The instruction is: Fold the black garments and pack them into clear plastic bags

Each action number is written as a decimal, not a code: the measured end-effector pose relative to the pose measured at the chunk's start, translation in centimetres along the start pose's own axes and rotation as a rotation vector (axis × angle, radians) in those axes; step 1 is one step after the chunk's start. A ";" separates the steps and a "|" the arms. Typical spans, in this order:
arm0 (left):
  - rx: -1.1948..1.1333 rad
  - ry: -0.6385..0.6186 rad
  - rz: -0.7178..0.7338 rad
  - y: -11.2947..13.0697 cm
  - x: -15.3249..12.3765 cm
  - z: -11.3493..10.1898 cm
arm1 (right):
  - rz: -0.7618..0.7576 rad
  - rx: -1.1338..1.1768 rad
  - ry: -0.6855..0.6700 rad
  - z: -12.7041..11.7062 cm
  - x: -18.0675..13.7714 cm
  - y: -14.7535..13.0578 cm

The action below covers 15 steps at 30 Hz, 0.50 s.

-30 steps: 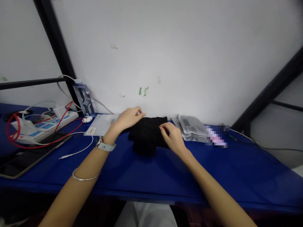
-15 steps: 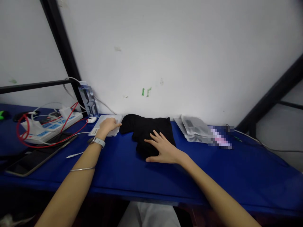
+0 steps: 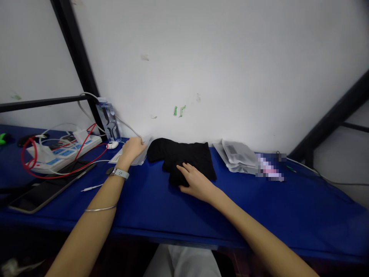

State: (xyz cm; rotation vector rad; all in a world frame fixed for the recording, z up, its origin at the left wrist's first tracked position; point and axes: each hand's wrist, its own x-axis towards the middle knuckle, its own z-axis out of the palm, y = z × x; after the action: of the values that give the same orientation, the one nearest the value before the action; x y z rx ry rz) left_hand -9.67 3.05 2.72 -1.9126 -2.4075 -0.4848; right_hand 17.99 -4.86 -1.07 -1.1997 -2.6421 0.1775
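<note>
Right hand (image 3: 196, 184): palm down, fingers (image 3: 184, 169) loosely spread and slightly bent, gripping nothing; the fingertips and palm rest on the near edge of the black garment (image 3: 184, 156).
Left hand (image 3: 132, 148): fingers (image 3: 140, 143) pinched shut on the edge of a clear plastic bag (image 3: 140, 158), lifting that edge slightly off the surface.
Black garment: folded and lying flat, stretching away from the right fingertips toward the wall; its left end is just beside the left fingers, with the bag's edge between them.
Clear plastic bag: lies flat under and beyond the left hand, on the side away from the garment.
Left arm: a watch (image 3: 120, 173) on the wrist and a thin bangle (image 3: 100, 209) further down the forearm.
Beyond the right hand: a stack of packed bags (image 3: 238, 156) lies near the garment's far end, apart from it.
Beyond the left hand: a water bottle (image 3: 109, 122) stands at the wall; a power strip (image 3: 62, 152), looped by a red cable (image 3: 31, 165), and a dark tablet (image 3: 40, 190) lie well away from the fingers.
Surface: a blue table (image 3: 259, 207) carries everything.
Room: a white wall (image 3: 216, 69) close behind the table, crossed by a black frame (image 3: 80, 65).
</note>
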 end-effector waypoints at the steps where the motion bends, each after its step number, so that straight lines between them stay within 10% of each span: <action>1: -0.046 0.008 0.049 0.8 -0.4 -0.4 | -0.013 -0.003 -0.004 -0.1 0.0 0.1; 8: -0.203 -0.288 0.415 6.1 -3.4 2.4 | 0.050 0.255 0.244 -1.0 0.1 1.3; 15: -0.056 -0.230 0.398 7.2 -4.6 3.4 | 0.469 0.805 0.701 -2.1 0.6 6.3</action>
State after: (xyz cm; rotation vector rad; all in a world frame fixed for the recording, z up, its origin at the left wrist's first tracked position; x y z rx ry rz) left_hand -1.05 0.97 0.05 -2.5124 -2.0560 -0.3269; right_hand 22.69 -0.25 -0.25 -1.2313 -1.4295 0.6751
